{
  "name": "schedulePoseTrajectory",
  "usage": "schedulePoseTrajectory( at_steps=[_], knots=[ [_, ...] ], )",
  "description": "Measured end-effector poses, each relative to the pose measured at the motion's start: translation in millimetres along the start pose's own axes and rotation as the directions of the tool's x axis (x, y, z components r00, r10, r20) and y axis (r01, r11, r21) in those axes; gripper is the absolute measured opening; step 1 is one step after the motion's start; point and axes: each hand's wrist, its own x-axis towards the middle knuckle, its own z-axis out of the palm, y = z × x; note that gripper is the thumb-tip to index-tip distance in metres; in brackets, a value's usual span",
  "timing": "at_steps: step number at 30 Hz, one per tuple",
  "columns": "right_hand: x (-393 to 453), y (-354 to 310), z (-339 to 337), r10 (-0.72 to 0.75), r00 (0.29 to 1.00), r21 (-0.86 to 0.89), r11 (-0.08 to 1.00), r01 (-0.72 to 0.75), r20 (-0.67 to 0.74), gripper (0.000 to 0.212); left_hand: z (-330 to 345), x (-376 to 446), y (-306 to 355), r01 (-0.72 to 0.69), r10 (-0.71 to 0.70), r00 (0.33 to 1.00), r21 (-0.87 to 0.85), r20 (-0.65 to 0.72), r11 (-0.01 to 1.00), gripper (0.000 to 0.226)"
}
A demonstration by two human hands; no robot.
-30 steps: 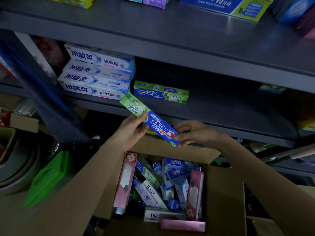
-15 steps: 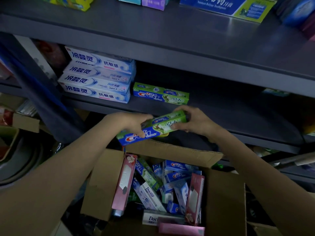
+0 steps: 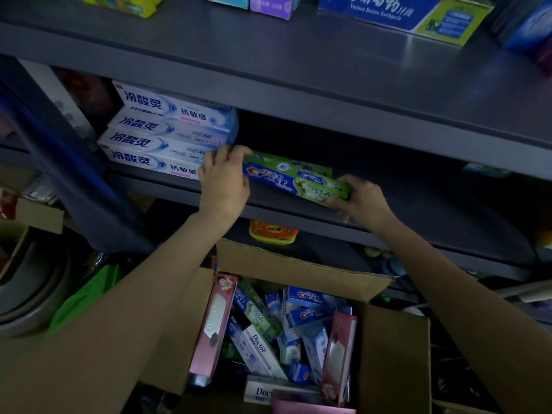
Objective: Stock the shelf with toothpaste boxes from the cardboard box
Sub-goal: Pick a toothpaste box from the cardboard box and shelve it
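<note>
gripping crest box (image 3: 294, 182) w/ left hand (image 3: 224, 182) & right hand (image 3: 363, 201) on shelf (image 3: 418, 204).

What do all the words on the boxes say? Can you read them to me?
"Crest": on the green and blue box that both hands hold at the middle shelf.
"Crest": on blue boxes in the cardboard box.
"Doctor": on a white box in there.
"Doc", rest hidden: on the white box at the bottom.
"冷酸灵" and "抗敏感": on the stacked white boxes.
Print on the top shelf's blue box: too blurred.
</note>
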Motion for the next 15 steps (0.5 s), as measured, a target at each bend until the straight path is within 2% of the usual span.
schedulePoseTrajectory(
  at_steps=[3, 5, 9, 11, 13, 15],
  knots=[
    [10.4, -0.1, 8.4, 0.026, 0.999, -0.021, 0.999, -0.025, 0.047, 0.050, 17.1, -17.9, -11.0, 0.004, -0.010, 0.990, 0.039, 0.143, 0.999, 0.050],
    [15.8, 1.9, 17.4, 0.038, 0.999, -0.022, 0.999, -0.037, 0.031, 0.050, 28.3, -26.9, -18.9, 0.002, -0.005, 0.974, 0.013, 0.228, 1.000, 0.055],
    [18.3, 10.8, 37.0, 0.113, 0.982, 0.139, 0.986, -0.092, -0.149, 0.039, 44.6, -35.6, -29.4, -0.067, 0.057, 0.939, 0.019, 0.340, 0.998, 0.062],
    [15.0, 14.2, 43.4, 0.100, 0.958, 0.118, 0.991, -0.070, -0.269, 0.034, 49.7, -38.4, -32.8, -0.057, 0.040, 0.918, 0.031, 0.394, 0.998, 0.063],
    [5.2, 12.5, 47.0, 0.066, 0.918, 0.162, 0.987, -0.002, -0.391, 0.022, 52.7, -43.7, -36.9, -0.048, 0.045, 0.942, 0.000, 0.331, 0.999, 0.059],
    [-13.3, 5.0, 53.4, -0.045, 0.881, 0.174, 0.974, 0.142, -0.471, 0.016, 55.3, -56.4, -41.1, -0.051, 0.062, 0.990, -0.091, 0.130, 0.995, 0.049]
  ],
)
